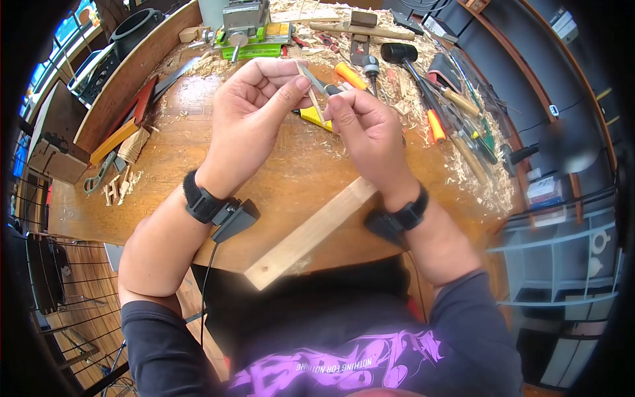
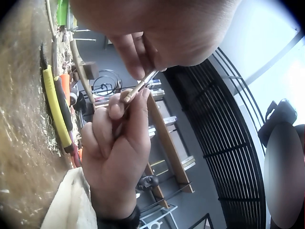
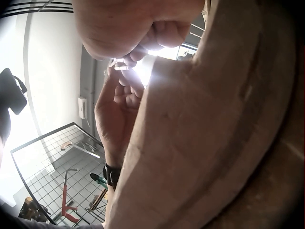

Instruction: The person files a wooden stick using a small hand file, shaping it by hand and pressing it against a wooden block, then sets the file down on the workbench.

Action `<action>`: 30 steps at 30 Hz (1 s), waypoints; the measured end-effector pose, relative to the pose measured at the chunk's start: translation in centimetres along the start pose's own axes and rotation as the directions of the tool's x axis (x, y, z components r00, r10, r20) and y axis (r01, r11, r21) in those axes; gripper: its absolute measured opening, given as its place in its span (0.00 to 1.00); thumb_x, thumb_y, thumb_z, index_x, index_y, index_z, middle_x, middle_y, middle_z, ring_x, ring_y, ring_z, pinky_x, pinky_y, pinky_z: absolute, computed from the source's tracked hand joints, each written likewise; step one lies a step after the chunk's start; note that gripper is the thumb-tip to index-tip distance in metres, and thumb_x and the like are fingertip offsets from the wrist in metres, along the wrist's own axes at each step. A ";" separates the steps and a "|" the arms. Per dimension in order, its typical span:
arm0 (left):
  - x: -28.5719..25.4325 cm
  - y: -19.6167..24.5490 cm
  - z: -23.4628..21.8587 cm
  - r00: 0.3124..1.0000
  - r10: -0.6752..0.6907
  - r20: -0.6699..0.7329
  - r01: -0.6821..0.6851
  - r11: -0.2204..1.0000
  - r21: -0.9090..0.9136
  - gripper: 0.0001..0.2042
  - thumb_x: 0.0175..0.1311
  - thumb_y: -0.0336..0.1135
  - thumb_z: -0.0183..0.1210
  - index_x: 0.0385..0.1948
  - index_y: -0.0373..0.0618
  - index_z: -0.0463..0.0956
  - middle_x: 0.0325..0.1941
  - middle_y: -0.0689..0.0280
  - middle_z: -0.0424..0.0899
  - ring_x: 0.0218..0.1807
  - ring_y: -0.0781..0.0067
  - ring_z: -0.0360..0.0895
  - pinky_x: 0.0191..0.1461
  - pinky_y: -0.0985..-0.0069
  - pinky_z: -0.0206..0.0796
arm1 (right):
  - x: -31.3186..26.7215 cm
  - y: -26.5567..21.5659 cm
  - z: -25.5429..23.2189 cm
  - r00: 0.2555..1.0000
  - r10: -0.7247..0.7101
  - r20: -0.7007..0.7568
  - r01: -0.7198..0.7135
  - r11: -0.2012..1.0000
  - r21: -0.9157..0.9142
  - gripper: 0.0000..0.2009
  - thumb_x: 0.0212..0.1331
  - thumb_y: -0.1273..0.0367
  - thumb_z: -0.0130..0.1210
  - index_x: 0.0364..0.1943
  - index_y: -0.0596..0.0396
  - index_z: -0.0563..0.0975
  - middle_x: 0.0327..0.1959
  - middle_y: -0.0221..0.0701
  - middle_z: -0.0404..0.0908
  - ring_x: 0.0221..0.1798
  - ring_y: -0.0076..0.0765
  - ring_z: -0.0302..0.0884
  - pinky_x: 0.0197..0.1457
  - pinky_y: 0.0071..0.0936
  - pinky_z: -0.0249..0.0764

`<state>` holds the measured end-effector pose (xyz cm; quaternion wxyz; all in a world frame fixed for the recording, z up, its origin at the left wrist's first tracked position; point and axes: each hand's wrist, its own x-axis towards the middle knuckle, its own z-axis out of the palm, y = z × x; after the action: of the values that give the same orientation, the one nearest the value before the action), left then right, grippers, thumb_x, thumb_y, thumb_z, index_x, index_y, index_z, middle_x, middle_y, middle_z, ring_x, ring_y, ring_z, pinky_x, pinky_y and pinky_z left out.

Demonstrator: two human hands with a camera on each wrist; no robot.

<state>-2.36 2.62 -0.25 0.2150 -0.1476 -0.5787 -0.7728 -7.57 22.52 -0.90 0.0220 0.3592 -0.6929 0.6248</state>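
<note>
Both hands are raised above the table, fingertips close together. The left hand (image 1: pixel 248 116) pinches a thin, pale, pointed wooden piece (image 1: pixel 315 86) between thumb and index finger. At its other end the right hand (image 1: pixel 370 129) grips it with thumb and curled fingers, seen in the left wrist view as a small stick (image 2: pixel 135 92); its far tip is shiny there. Whether this is one piece or two cannot be told. Under the right forearm a long flat board (image 1: pixel 311 235) lies diagonally, its near end past the table edge; it looms large in the right wrist view (image 3: pixel 181 129).
A yellow-and-black tool (image 1: pixel 312 118) lies behind the hands. Shavings, a black mallet (image 1: pixel 399 53), orange-handled tools (image 1: pixel 436 126) and chisels cover the right back. A green-based vise (image 1: pixel 245 40) stands at the back left; scissors (image 1: pixel 99 178) and wood offcuts lie left.
</note>
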 end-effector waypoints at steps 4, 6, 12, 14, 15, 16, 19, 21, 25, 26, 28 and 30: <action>0.0 0.0 0.0 0.999 -0.011 -0.043 0.010 1.000 -0.025 0.09 0.77 0.25 0.66 0.53 0.35 0.81 0.47 0.63 0.91 0.47 0.78 0.88 0.55 0.78 0.82 | -0.1 -0.3 0.2 1.000 -0.008 -0.018 0.007 0.999 -0.039 0.15 0.81 0.62 0.61 0.39 0.59 0.84 0.25 0.17 0.74 0.26 0.09 0.63 0.28 0.18 0.57; 0.1 0.3 0.0 0.999 -0.011 -0.047 0.010 1.000 -0.029 0.08 0.77 0.25 0.66 0.52 0.35 0.81 0.47 0.63 0.91 0.47 0.78 0.88 0.55 0.79 0.81 | -0.1 -0.2 0.2 1.000 -0.014 -0.017 0.013 0.999 -0.048 0.15 0.81 0.62 0.61 0.38 0.60 0.84 0.25 0.17 0.75 0.26 0.09 0.63 0.28 0.19 0.58; -0.2 -0.1 0.1 1.000 0.001 -0.030 -0.002 1.000 -0.027 0.08 0.76 0.24 0.66 0.52 0.36 0.81 0.48 0.63 0.91 0.48 0.80 0.88 0.56 0.80 0.81 | -0.1 -0.8 0.4 0.999 -0.023 -0.022 0.022 0.998 -0.056 0.15 0.81 0.63 0.61 0.38 0.60 0.85 0.25 0.18 0.74 0.27 0.11 0.63 0.28 0.20 0.59; -0.2 -0.2 0.2 1.000 0.004 -0.025 -0.005 0.999 -0.038 0.08 0.76 0.23 0.67 0.52 0.36 0.81 0.48 0.63 0.91 0.49 0.80 0.88 0.56 0.80 0.81 | 0.0 -1.0 0.5 0.999 -0.029 -0.024 0.027 0.998 -0.061 0.14 0.81 0.63 0.61 0.38 0.60 0.85 0.25 0.18 0.74 0.27 0.11 0.63 0.28 0.20 0.59; -0.3 -0.1 0.2 1.000 0.014 -0.021 -0.015 0.999 -0.037 0.08 0.76 0.22 0.67 0.52 0.36 0.81 0.48 0.63 0.91 0.49 0.80 0.88 0.56 0.80 0.81 | 0.1 -1.1 0.6 1.000 -0.006 -0.025 0.004 0.998 -0.070 0.14 0.81 0.63 0.61 0.38 0.60 0.85 0.25 0.18 0.73 0.28 0.12 0.63 0.29 0.21 0.59; -0.3 -0.1 0.2 1.000 0.024 -0.016 -0.025 0.999 -0.035 0.08 0.75 0.22 0.67 0.51 0.35 0.81 0.49 0.63 0.91 0.50 0.80 0.88 0.57 0.81 0.81 | 0.1 -1.1 0.6 1.000 0.016 -0.027 -0.018 0.997 -0.079 0.14 0.81 0.64 0.61 0.39 0.60 0.85 0.25 0.18 0.73 0.28 0.12 0.63 0.29 0.21 0.59; -0.5 0.4 0.3 0.999 0.028 -0.020 -0.028 1.000 0.012 0.08 0.75 0.22 0.67 0.51 0.36 0.81 0.50 0.63 0.91 0.50 0.80 0.88 0.57 0.81 0.81 | 0.0 -1.4 0.5 1.000 -0.003 -0.005 0.003 0.999 -0.047 0.14 0.81 0.64 0.61 0.38 0.61 0.85 0.25 0.19 0.73 0.28 0.13 0.64 0.29 0.22 0.60; -0.5 0.2 0.4 0.999 0.031 -0.016 -0.031 1.000 0.004 0.08 0.75 0.22 0.67 0.51 0.35 0.81 0.50 0.63 0.91 0.50 0.80 0.88 0.57 0.81 0.81 | -0.2 -0.9 0.1 1.000 0.002 -0.004 -0.002 0.999 -0.045 0.14 0.81 0.64 0.61 0.38 0.61 0.85 0.25 0.19 0.74 0.28 0.13 0.64 0.30 0.21 0.61; -0.4 0.4 0.5 0.998 0.045 -0.041 -0.046 0.999 -0.023 0.08 0.75 0.21 0.67 0.50 0.35 0.81 0.50 0.61 0.91 0.50 0.79 0.88 0.57 0.81 0.81 | -0.3 -1.2 0.2 1.000 0.009 -0.002 -0.009 1.000 -0.024 0.15 0.81 0.63 0.62 0.37 0.61 0.86 0.26 0.20 0.78 0.29 0.14 0.67 0.31 0.21 0.63; -0.4 0.3 0.5 0.998 0.043 -0.037 -0.044 0.999 -0.025 0.08 0.75 0.21 0.67 0.50 0.35 0.81 0.50 0.61 0.91 0.50 0.79 0.88 0.57 0.81 0.81 | -0.2 -1.3 0.2 1.000 0.010 -0.006 -0.010 1.000 -0.025 0.15 0.81 0.63 0.62 0.37 0.61 0.86 0.26 0.20 0.78 0.29 0.14 0.67 0.31 0.21 0.63; -0.4 0.1 0.4 0.999 0.036 -0.025 -0.036 0.999 -0.004 0.07 0.75 0.21 0.67 0.50 0.35 0.81 0.50 0.60 0.91 0.50 0.78 0.88 0.57 0.80 0.82 | -0.1 -1.3 0.2 1.000 -0.008 -0.002 0.008 0.998 -0.060 0.15 0.81 0.63 0.61 0.38 0.61 0.86 0.27 0.22 0.81 0.30 0.14 0.71 0.33 0.20 0.67; -0.6 -0.1 0.4 0.999 0.040 -0.015 -0.040 0.999 0.002 0.07 0.75 0.21 0.67 0.50 0.34 0.81 0.50 0.60 0.91 0.50 0.78 0.88 0.57 0.80 0.82 | 0.0 -1.6 0.7 1.000 -0.002 -0.015 0.002 0.999 -0.041 0.15 0.81 0.63 0.61 0.38 0.61 0.86 0.28 0.23 0.83 0.31 0.14 0.73 0.33 0.20 0.69</action>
<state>-1.91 3.18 -0.53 0.2349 -0.1530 -0.5744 -0.7691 -6.46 21.94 0.33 0.0349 0.3548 -0.7049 0.6132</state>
